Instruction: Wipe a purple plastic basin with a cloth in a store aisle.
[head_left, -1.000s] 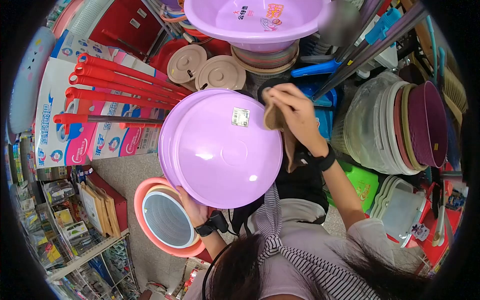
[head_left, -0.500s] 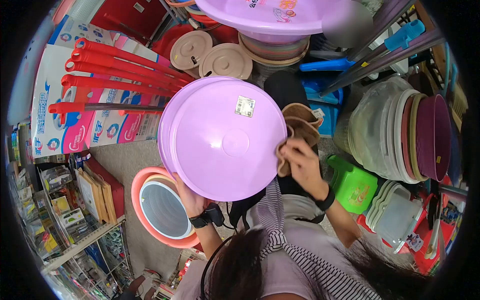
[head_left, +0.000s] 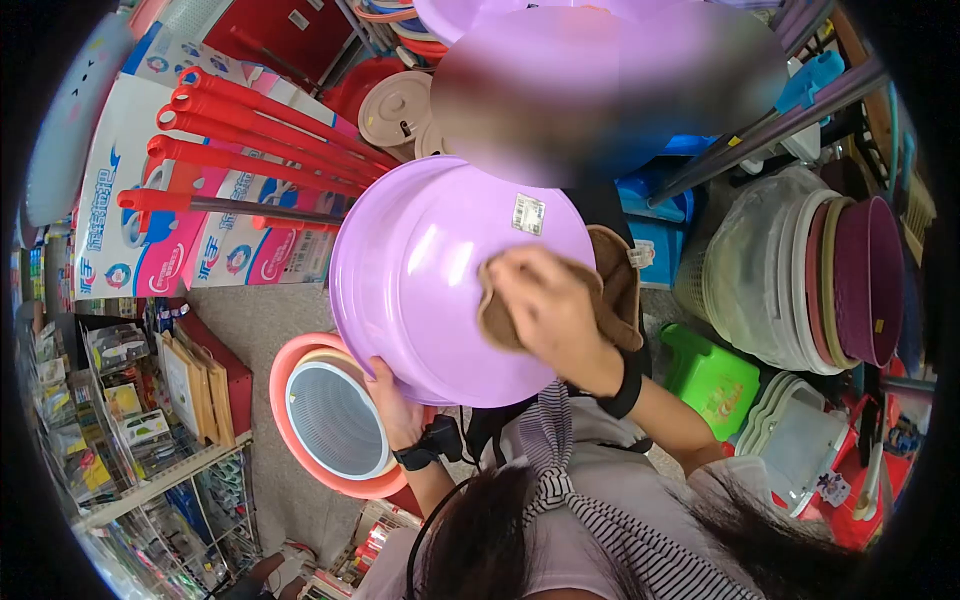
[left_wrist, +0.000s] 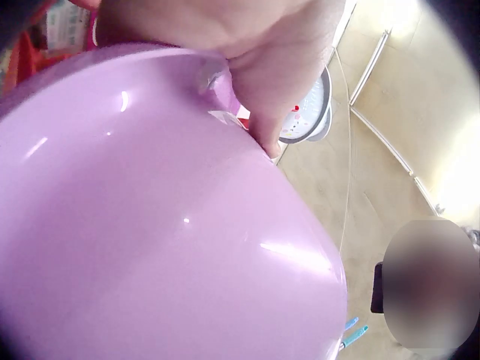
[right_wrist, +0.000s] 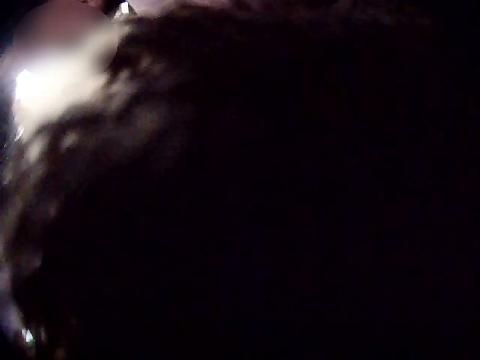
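Note:
A purple plastic basin point(head_left: 430, 270) is tilted with its underside up, a barcode sticker point(head_left: 528, 214) on its base. The left hand point(head_left: 396, 408) grips its rim at the lower left; in the left wrist view the hand point(left_wrist: 274, 71) lies at the edge of the basin point(left_wrist: 165, 210), its inside facing that camera. The right hand point(head_left: 552, 318) pinches a brown cloth point(head_left: 497, 312) against the basin's underside, and more of the cloth hangs past the right edge with a white tag. The right wrist view is almost wholly dark.
Red-handled poles point(head_left: 270, 155) lean at the left before printed boxes. A pink basin point(head_left: 290, 440) holding a grey strainer stands on the floor below. To the right are a green stool point(head_left: 712, 380), stacked baskets point(head_left: 765, 280) and grey poles point(head_left: 780, 130).
The right hand and cloth have moved from beyond the basin's right edge leftward onto its underside. The left hand keeps its grip while the basin tilts slightly.

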